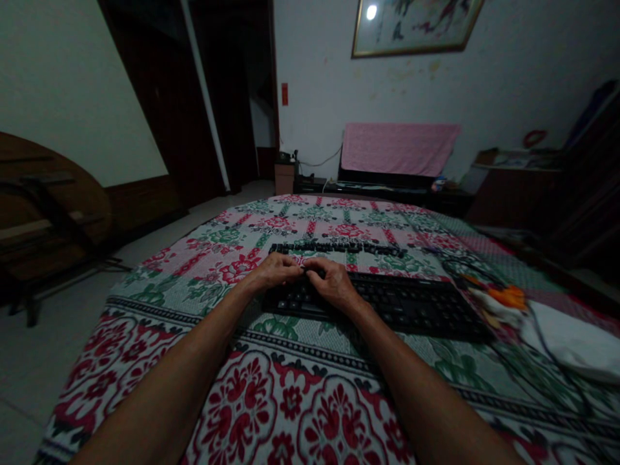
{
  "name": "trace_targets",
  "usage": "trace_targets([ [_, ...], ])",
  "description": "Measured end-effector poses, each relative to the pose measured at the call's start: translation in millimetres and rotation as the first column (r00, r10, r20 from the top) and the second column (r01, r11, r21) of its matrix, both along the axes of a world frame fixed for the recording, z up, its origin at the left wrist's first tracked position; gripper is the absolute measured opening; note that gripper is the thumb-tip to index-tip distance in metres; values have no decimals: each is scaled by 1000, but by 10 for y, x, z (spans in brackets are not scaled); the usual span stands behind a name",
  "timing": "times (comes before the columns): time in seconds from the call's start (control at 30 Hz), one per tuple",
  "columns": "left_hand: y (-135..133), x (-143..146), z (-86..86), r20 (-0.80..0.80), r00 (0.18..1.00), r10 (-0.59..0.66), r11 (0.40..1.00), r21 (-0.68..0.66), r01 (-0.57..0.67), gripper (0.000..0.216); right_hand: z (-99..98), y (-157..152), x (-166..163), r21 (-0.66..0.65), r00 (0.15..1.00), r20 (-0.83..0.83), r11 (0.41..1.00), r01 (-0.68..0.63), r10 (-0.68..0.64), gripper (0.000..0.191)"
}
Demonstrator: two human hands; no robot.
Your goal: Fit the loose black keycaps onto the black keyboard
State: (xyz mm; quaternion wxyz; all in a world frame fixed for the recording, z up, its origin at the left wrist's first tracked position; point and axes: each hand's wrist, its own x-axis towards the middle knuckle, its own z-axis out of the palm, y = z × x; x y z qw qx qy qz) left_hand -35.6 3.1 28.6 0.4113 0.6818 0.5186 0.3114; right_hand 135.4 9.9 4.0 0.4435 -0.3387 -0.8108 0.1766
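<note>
Two hands work side by side: the left hand point(276, 270) and the right hand point(334, 284) both have curled fingers, and their tips meet over the far left corner of one black keyboard point(411, 303). It is too dark to tell whether they pinch a key or only press there.

Just beyond the keyboard lies one row of small black pieces point(339, 248), too small to make out. To the right are a dark cable point(460, 265), one orange thing point(508, 297) and one white cloth point(571, 342), cut off by the edge.

Everything lies on a bed with a flowered red and green cover point(290, 400).

Against the far wall a pink cloth point(400, 148) hides what it drapes, and one framed picture point(411, 26) hangs above, cut off at the top.
</note>
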Motion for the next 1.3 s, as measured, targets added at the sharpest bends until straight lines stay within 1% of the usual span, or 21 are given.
trace_targets([
  [0.1, 8, -11, -7, -36, 999, 12, 1000, -6, -12, 26, 11, -9, 8, -2, 999, 44, 1000, -30, 30, 20],
  [0.2, 7, -18, -6, -71, 997, 18, 1000, -14, -19, 26, 12, -10, 15, 24, 996, 79, 999, -41, 39, 19],
  [0.33, -9, -42, 29, -45, 999, -31, 998, -47, 29, 25, 18, -15, 19, 54, 994, 108, 998, -34, 28, 17],
  [0.5, -26, -86, 82, -23, 1000, 6, 999, -47, -7, 26, 30, -40, 16, 31, 990, 138, 999, -38, 33, 18],
  [0.6, -28, -100, 79, -24, 1000, 6, 999, -53, -7, 26, 30, -48, 18, 16, 990, 139, 999, -33, 31, 16],
  [0.7, -31, -98, 69, -55, 998, 6, 998, -56, -9, 28, 28, -43, 27, 31, 988, 149, 999, -30, 25, 16],
  [0.8, -28, -88, 59, -84, 996, -1, 1000, -4, 1, 29, 23, -31, 40, 49, 983, 182, 999, -23, 14, 17],
  [0.9, -12, -82, 37, -147, 988, -41, 994, 96, 55, 25, 10, -20, 46, 59, 978, 209, 998, -31, 18, 18],
  [1.0, 9, -83, 3, -257, 965, -52, 973, 206, 107, 23, -9, -12, 45, 59, 975, 218, 997, -42, 28, 19],
  [1.1, 19, -86, -29, -317, 947, -46, 950, 281, 140, 24, -16, -4, 46, 44, 974, 223, 998, -37, 27, 19],
  [1.2, 16, -90, -44, -334, 942, -45, 945, 292, 149, 25, -2, 12, 66, 32, 974, 223, 998, -52, 43, 20],
  [1.3, 10, -94, -50, -341, 938, -66, 952, 261, 162, 26, 16, 36, 99, 29, 979, 200, 999, -41, 34, 21],
])
